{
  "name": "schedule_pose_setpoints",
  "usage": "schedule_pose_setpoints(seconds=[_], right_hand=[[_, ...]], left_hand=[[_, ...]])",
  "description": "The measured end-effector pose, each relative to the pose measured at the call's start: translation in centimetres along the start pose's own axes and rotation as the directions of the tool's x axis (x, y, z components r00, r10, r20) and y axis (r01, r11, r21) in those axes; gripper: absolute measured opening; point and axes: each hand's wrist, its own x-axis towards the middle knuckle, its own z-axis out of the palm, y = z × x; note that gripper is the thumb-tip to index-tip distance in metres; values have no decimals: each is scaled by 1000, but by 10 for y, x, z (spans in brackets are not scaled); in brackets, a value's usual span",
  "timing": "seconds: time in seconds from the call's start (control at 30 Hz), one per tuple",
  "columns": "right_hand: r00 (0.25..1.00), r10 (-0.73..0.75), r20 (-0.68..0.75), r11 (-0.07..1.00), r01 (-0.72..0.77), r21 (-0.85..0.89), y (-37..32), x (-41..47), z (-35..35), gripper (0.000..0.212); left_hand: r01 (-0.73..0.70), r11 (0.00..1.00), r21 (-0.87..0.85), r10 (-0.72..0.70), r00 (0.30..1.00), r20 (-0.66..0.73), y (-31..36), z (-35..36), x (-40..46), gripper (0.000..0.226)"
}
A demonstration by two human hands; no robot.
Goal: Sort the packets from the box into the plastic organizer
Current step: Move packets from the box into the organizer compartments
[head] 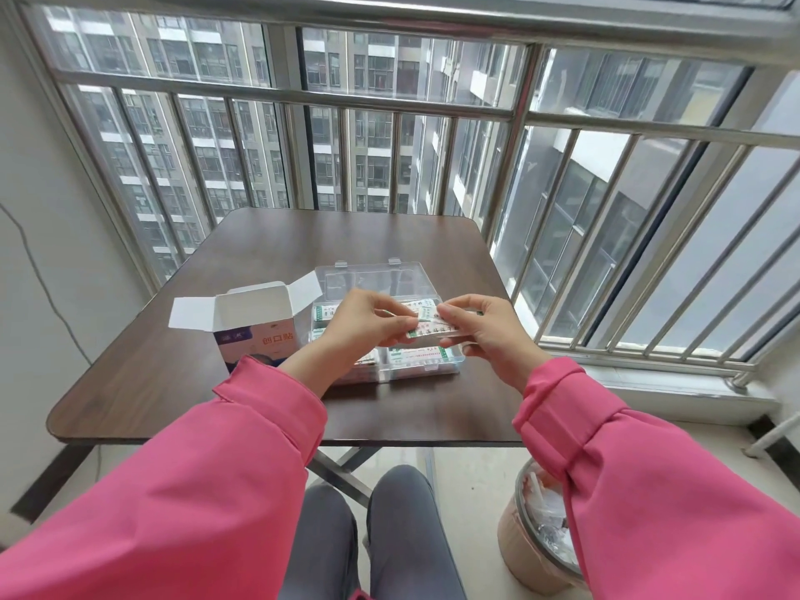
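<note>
Two hands: left hand point(368, 320) and right hand point(476, 329) are up over the organizer, each pinching one end of a little bunch of packets point(426, 324) between thumb and fingertips
Grip: both are grasping the packets, neither hand is free
Packets already sorted: a few more lie flat in the plastic organizer point(428, 365), which sits on the table point(182, 339) right below the hands, lid flipped open at the back
Box point(255, 322): open-topped, just left of the organizer, flaps up; can't see inside it
Step in hand: looks like squaring up or fanning the bunch before dropping it in
Tip: I'd line up the edges first, keep them flat, then lower the bunch into a compartment with room instead of dropping it from up there
</note>
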Motion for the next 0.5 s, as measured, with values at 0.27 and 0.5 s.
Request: schedule_pose_setpoints(seconds=[0.27, 0.5], right_hand=[[998, 61, 28, 998, -60, -31, 1, -1, -1, 6], [999, 38, -18, 999, -39, -36, 2, -1, -7, 11]], left_hand=[[74, 996, 58, -73, 997, -20, -2, -2, 0, 21], [49, 995, 87, -50, 999, 9, 1, 6, -1, 19]])
